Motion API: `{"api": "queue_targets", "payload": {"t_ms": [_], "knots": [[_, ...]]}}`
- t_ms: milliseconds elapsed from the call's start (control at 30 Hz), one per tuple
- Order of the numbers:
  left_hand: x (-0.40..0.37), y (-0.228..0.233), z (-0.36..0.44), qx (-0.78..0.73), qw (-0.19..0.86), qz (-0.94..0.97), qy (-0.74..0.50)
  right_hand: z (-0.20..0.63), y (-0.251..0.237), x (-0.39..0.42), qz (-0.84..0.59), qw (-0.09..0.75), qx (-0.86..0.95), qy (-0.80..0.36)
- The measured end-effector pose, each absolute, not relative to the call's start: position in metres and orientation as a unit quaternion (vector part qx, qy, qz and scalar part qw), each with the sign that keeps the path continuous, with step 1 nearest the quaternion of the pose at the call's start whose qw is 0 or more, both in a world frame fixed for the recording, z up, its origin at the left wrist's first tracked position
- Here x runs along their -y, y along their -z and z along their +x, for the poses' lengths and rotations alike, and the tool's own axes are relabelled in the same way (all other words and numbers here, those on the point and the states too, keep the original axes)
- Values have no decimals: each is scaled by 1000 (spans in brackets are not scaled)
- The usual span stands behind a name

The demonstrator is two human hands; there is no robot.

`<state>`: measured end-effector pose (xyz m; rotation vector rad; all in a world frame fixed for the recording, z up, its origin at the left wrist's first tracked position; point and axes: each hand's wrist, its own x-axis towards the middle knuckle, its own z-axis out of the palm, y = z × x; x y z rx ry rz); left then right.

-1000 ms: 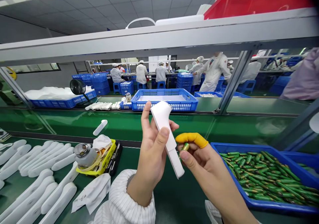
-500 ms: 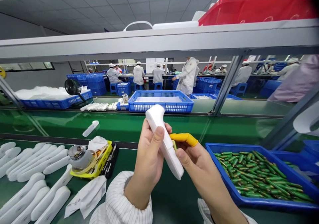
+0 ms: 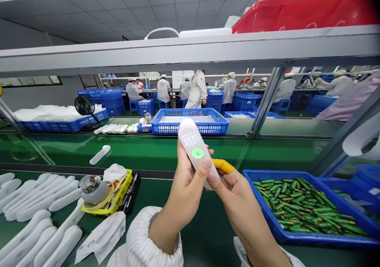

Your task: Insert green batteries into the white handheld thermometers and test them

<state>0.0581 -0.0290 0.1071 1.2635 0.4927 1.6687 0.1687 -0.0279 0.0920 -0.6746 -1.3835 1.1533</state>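
A white handheld infrared thermometer is held up in the middle, its face toward me, with lit white digits and a glowing green round button. My left hand is wrapped round its body from the left, thumb on the front below the button. From the right, my right hand grips the lower end between thumb and fingers. A yellow finger cot covers its index finger. The lower back of the thermometer is hidden by the hands. Green cylindrical batteries fill a blue bin to the right.
Several white thermometers lie at left. Nearby are a yellow tray with a metal-topped jar, and a cloth. One thermometer rests on the green belt. Beyond it stands a blue crate. A shelf crosses overhead.
Both hands have turned the thermometer so its front faces me; its display and green button now show lit. The yellow-green piece by my right fingers is out of sight. A background worker moved left.
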Motion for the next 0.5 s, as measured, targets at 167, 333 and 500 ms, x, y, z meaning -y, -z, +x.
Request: {"api": "queue_targets", "payload": {"t_ms": [167,333,500], "knots": [[19,-108,56,-217,489,512,-672,175,-93,24,-294,558,595,-498],[9,-106,51,-212,498,506,-671,171,-96,20,-296,571,606,-468],[10,-103,52,-179,544,505,-646,176,-86,23,-322,557,634,-430]]}}
